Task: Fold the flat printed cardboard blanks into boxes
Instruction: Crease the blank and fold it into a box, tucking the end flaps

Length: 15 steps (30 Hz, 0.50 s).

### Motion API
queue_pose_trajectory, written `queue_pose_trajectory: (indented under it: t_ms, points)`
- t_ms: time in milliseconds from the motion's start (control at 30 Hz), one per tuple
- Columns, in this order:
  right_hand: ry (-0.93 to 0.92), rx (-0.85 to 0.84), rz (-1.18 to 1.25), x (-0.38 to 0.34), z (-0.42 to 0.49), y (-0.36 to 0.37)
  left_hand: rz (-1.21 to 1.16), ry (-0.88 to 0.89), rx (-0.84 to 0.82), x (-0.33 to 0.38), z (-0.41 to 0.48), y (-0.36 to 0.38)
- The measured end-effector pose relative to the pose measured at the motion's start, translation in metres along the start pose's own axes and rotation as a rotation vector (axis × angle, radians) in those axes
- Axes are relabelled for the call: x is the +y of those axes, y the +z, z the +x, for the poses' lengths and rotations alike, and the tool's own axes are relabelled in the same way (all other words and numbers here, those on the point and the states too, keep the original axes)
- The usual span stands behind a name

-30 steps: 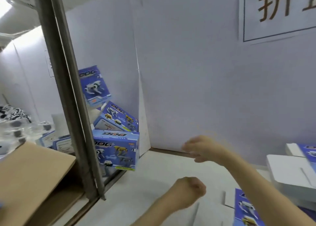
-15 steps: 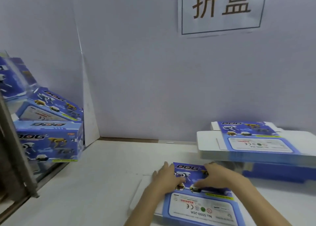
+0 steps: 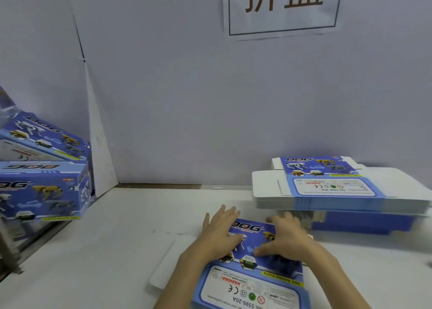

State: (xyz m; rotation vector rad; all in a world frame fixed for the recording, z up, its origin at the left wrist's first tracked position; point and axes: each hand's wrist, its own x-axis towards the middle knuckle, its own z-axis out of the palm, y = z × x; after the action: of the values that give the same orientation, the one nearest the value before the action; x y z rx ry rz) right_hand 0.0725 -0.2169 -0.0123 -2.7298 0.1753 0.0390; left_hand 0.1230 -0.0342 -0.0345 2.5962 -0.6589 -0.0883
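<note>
A flat blue printed cardboard blank is laid on the white tabletop, near the bottom of the view, with white side flaps spread out to its left and right. The left hand is pressed flat on the far left part of the blank, fingers straight and spread. Its grip is open and nothing is held. The right hand is set on the far right part of the same blank, fingers arched and thumb stretched toward the left hand. Its grip is also open, resting on the card rather than closed round it. The 2 hands are seen near each other, not touching.

Behind and to the right, a stack of flat blue-and-white cardboard blanks is piled on the tabletop against the pale wall panel. Beyond the tabletop's left edge, a folded blue printed box is seen, and a second folded blue box is tilted behind and above it. A white paper sign with dark characters is fixed to the wall panel. A grey metal post is seen at the lower left.
</note>
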Motion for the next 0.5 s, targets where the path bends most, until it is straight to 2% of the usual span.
queue_pose_trajectory:
  t_ms: [67, 267, 500]
  points:
    - [-0.015, 0.035, 0.021, 0.001, -0.001, -0.001, 0.002, 0.035, 0.008, 0.002, 0.000, 0.002]
    - [-0.160, 0.110, 0.099, -0.003, -0.005, -0.012, 0.069, 0.121, 0.224, 0.006, -0.002, -0.021]
    - [-0.237, 0.188, 0.079, -0.017, -0.014, -0.027, -0.018, 0.180, 0.249, 0.012, -0.008, -0.033]
